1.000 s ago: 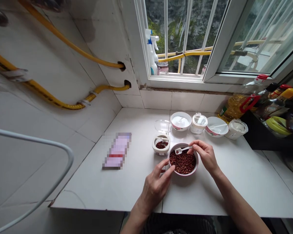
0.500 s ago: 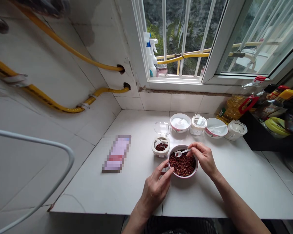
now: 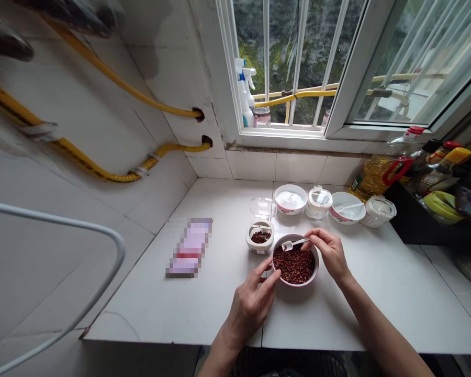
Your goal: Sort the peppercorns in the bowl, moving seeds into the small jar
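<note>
A bowl (image 3: 317, 264) filled with dark red peppercorn-like grains (image 3: 296, 264) stands on the white counter. My left hand (image 3: 253, 298) grips its left rim between thumb and fingers. Above the back of the bowl, my right hand (image 3: 328, 255) pinches the handle of a small white spoon (image 3: 288, 246), whose scoop hangs over the grains with a few bits in it. Just left of the bowl sits a seasoning jar (image 3: 259, 247), its clear lid (image 3: 262, 207) flipped up, with similar grains and a white strip across its mouth.
Behind stand a bowl of white granules (image 3: 291, 200), a lidded jar (image 3: 319, 203), a bowl with a white spoon (image 3: 347, 209) and another jar (image 3: 380, 212). An oil bottle (image 3: 377, 173) is at back right. A blurred purple flat item (image 3: 190, 247) lies left.
The spoon's scoop has tipped slightly and risen a little above the grains in my right hand. My left hand stays on the bowl's rim. The whole view has shifted slightly.
</note>
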Tool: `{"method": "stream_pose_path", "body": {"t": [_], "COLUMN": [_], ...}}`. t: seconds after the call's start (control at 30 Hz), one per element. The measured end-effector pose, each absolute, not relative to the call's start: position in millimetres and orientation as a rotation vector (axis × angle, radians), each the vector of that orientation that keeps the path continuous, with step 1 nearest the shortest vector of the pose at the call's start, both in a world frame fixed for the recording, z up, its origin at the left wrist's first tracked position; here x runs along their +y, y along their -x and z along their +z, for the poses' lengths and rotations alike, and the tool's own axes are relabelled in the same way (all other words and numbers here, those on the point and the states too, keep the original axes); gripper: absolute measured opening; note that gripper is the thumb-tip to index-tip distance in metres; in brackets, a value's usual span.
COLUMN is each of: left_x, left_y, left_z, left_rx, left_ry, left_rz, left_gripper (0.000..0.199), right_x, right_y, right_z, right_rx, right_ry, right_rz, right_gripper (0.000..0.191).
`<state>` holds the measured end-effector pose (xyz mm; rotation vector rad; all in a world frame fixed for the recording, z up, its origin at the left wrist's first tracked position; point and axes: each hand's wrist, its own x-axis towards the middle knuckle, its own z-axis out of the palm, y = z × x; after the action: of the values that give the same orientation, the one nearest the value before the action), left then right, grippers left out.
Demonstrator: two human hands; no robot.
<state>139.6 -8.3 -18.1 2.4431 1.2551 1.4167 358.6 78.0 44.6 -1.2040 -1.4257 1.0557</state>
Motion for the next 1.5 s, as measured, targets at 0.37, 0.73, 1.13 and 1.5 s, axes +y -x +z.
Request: {"method": "stream_pose_path", "body": {"t": [0.37,0.73,1.13,1.5], "left_x": [-7.1,-7.4,-7.6,-7.7], "left_y": [-140.5,-140.0,-140.2,-139.4], "left_z": [-21.2,-19.6,-21.2,-21.5], "left_rx": [1.225,1.238,1.229,1.219], "left_ry": [-2.450,-2.453,-2.435,-2.439], "left_rz": [1.439,1.419,1.430,1.417], "left_gripper": [0.043,0.041,0.041,0.042], "right_x": [67.4,70.8,71.6,76.4], "right_y": [-322.0,-348.0,-346.0,-352.1], "right_z": [52.2,54.1,45.5,45.3], "right_rx": [-1.757,-1.710,-1.789,-1.810], "right_ry": [0.896,1.084,1.191,1.197], "right_rz": [0.684,0.748,0.789,0.673], "right_gripper": [0.018,0.015,0.018,0.017]}}
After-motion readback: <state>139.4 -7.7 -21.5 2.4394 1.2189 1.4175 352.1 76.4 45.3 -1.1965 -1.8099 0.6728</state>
